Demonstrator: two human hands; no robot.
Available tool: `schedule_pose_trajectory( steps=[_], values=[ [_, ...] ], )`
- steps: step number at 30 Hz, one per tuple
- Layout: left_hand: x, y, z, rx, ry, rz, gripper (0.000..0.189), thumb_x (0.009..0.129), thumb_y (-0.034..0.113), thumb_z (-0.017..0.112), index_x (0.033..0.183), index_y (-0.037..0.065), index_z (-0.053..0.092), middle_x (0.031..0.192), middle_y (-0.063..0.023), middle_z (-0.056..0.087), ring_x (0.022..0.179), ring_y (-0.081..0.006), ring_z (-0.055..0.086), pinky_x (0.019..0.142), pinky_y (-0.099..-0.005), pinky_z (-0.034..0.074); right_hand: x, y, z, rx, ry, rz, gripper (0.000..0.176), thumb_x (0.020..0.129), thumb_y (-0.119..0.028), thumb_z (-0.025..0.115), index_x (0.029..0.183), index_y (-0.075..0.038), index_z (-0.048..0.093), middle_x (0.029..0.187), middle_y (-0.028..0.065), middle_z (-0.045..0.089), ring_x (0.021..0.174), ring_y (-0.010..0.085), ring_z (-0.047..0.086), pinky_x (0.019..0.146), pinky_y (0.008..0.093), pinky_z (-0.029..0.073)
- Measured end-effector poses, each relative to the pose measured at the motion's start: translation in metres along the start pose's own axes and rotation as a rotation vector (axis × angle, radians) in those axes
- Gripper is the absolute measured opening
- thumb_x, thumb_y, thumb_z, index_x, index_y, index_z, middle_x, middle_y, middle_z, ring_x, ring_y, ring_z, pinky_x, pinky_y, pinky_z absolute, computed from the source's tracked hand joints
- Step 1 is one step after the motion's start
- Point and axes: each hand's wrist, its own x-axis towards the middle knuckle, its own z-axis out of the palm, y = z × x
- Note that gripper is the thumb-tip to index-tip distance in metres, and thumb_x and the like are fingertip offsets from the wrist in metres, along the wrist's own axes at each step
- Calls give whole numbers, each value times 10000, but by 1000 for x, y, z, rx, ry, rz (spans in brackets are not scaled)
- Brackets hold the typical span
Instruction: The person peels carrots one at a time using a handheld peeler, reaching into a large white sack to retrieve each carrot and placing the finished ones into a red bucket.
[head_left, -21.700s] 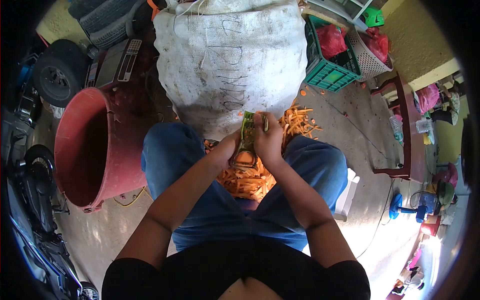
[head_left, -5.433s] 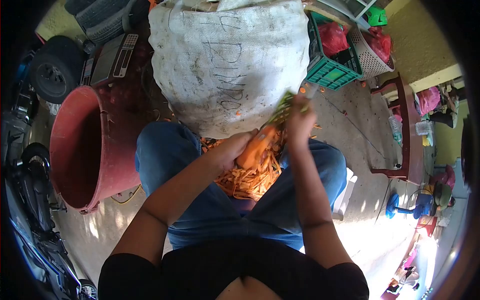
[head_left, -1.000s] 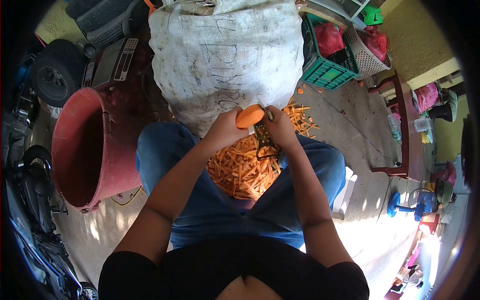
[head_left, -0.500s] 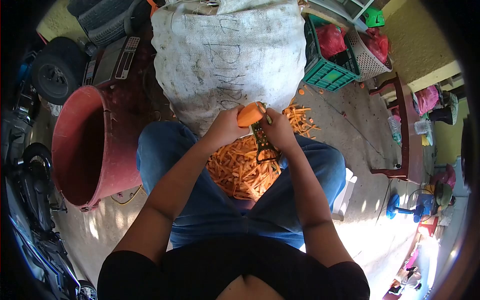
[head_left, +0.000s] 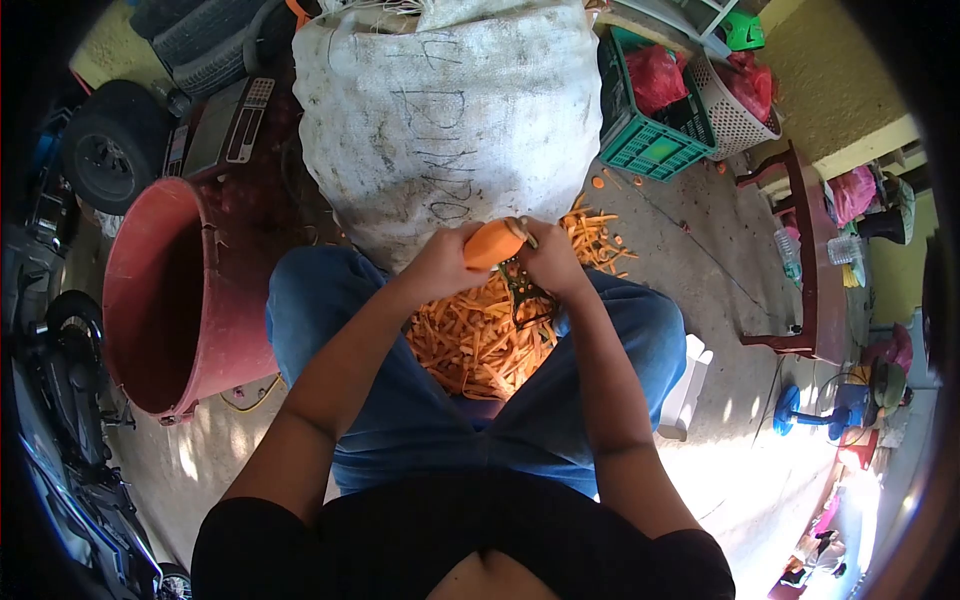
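Where the carrot (head_left: 485,248) is: held above the pile of orange strips (head_left: 480,340), between the knees and near the white sack (head_left: 450,120).
Left hand (head_left: 440,265): fingers closed round the carrot's lower end.
Right hand (head_left: 553,262): closed on the green patterned tool (head_left: 523,290), which hangs below the fingers; its exact grip is hidden.
Change: the fingertips have just drawn in over the carrot's upper end, so I judge that end is being worked, rather than the side.
Carrot's axis: slanting, upper end pointing away from the person and towards the right hand.
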Motion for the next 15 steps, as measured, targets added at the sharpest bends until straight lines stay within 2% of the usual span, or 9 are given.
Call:
schedule_pose_trajectory(
  steps=[1, 2, 4, 5, 6, 8, 10, 11, 15],
  values=[
    [-3, 3, 2, -312, -151, -25, 263, 633, 110, 641, 864, 33, 540, 681, -21, 550, 610, -116, 518, 588, -266, 418, 1, 14, 4, -2, 1, -1, 146, 707, -127, 509, 757, 10, 524, 666, 212, 544, 650, 362, 533, 589, 394, 423],
    [-6, 11, 7, -309, -158, -22, 263, 633, 110, 641, 864, 33, 540, 681, -21, 550, 610, -116, 518, 588, -266, 418, 4, 34, 11, -144, -55, 158, 170, 717, -155, 515, 766, 7, 529, 680, 218, 543, 664, 364, 530, 595, 398, 416],
    [-8, 40, 16, -432, -451, 242, 245, 617, 92, 652, 838, 49, 554, 689, -20, 553, 635, -108, 520, 613, -247, 420, 3, 40, 15, -282, -93, 339, 194, 727, -183, 520, 774, 5, 534, 694, 223, 541, 678, 365, 527, 600, 403, 410],
    [-10, 42, 14, -376, -436, 93, 297, 627, 88, 650, 900, 40, 542, 750, -27, 556, 674, -101, 522, 634, -247, 425, 3, 34, 16, -200, -127, 313, 217, 734, -207, 522, 782, 4, 537, 696, 223, 541, 681, 368, 524, 600, 403, 407],
    [-7, 33, 14, -383, -440, 95, 297, 627, 88, 650, 900, 40, 542, 750, -27, 556, 674, -101, 522, 634, -247, 425, 4, 31, 17, -119, -166, 282, 241, 740, -232, 525, 790, 3, 540, 697, 224, 542, 685, 370, 522, 599, 404, 405],
    [1, 10, 9, -255, -158, -39, 374, 637, 107, 650, 974, 18, 511, 799, -39, 555, 722, -106, 525, 656, -253, 425, -1, 48, 26, -59, -188, 178, 242, 747, -232, 525, 807, 1, 546, 676, 199, 550, 641, 320, 542, 580, 370, 409],
    [7, 11, -2, -211, -182, -112, 435, 651, 147, 648, 1025, 2, 480, 832, -61, 560, 764, -127, 533, 672, -269, 422, -4, 52, 25, 227, -119, 158, 229, 759, -229, 519, 803, -6, 548, 647, 159, 547, 601, 235, 539, 569, 330, 407],
    [9, 6, -2, -105, -89, -116, 422, 661, 146, 638, 1024, 0, 481, 845, -70, 563, 766, -137, 538, 675, -269, 423, -3, 57, 21, 250, -85, 221, 231, 776, -223, 512, 810, 2, 551, 643, 102, 549, 596, 156, 507, 572, 294, 400],
    [11, -4, -5, 66, -10, -191, 436, 668, 175, 640, 1032, -3, 477, 863, -113, 567, 775, -164, 548, 682, -272, 421, 4, 34, -15, 512, 136, 490, 271, 806, -224, 489, 858, 34, 554, 689, 42, 554, 622, 107, 480, 588, 249, 388]
  ],
)
